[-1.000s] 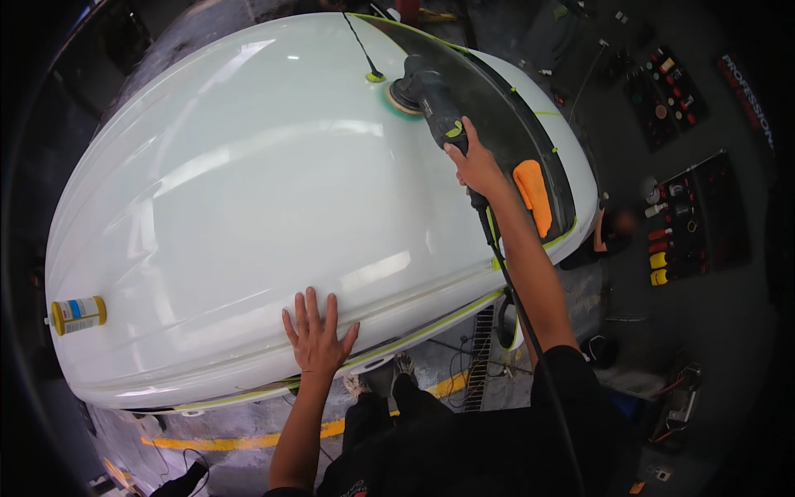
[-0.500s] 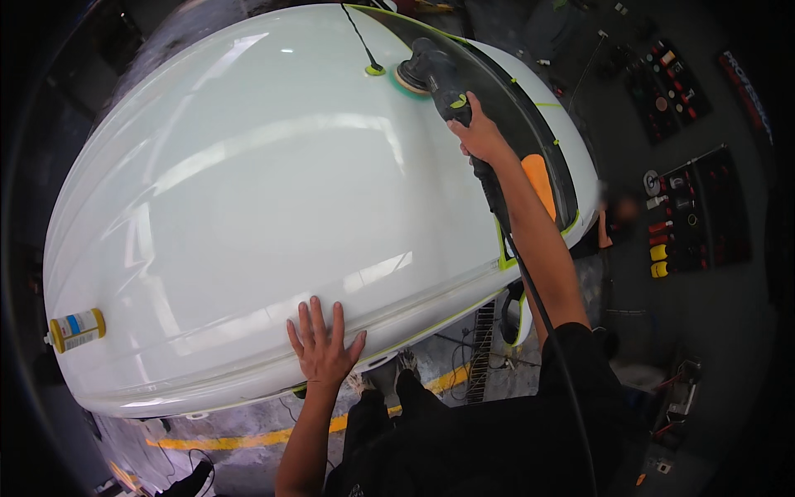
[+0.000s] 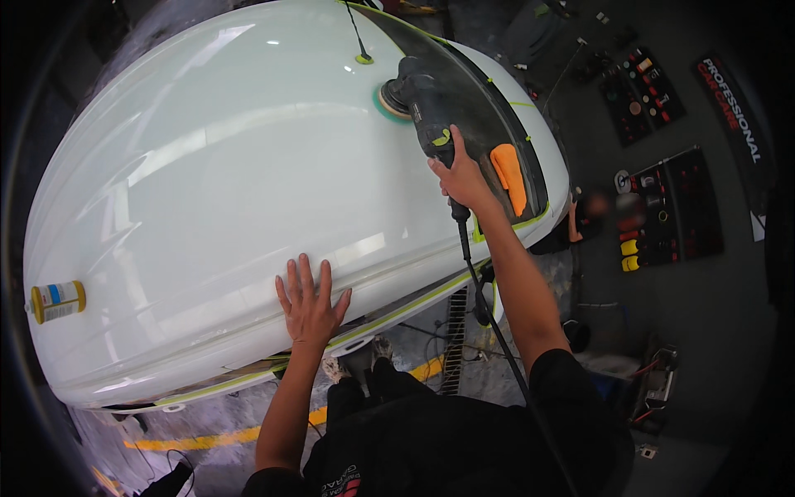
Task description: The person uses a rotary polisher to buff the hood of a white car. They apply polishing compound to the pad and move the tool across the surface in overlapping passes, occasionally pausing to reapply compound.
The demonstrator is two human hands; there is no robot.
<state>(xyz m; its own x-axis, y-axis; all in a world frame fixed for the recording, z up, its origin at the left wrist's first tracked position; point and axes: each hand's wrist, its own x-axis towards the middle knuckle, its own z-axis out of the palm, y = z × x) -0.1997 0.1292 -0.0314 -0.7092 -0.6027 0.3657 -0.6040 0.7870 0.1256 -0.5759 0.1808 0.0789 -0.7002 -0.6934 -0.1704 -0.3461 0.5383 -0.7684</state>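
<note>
My right hand (image 3: 460,178) is wrapped around the rear handle of a black car polisher (image 3: 431,120). Its round pad (image 3: 392,101), edged in green, rests against the white car roof (image 3: 207,190) close to the rear or front glass edge. From the handle a black cord (image 3: 501,340) runs down along my right arm. My left hand (image 3: 310,306) lies flat on the near side of the roof, fingers spread, holding nothing. Just beyond the pad stands a thin antenna (image 3: 357,41), its base ringed with yellow-green tape.
An orange cloth (image 3: 508,178) lies on the dark glass. A yellow bottle (image 3: 59,301) lies on the roof at far left. Tool mats (image 3: 696,203) with several items cover floor at right, near a crouched person (image 3: 590,214). A dark slatted strip (image 3: 455,340) is beside my feet.
The polisher has moved toward me along the roof, away from the antenna base. My left hand stays at about the same spot, while the whole view has shifted slightly.
</note>
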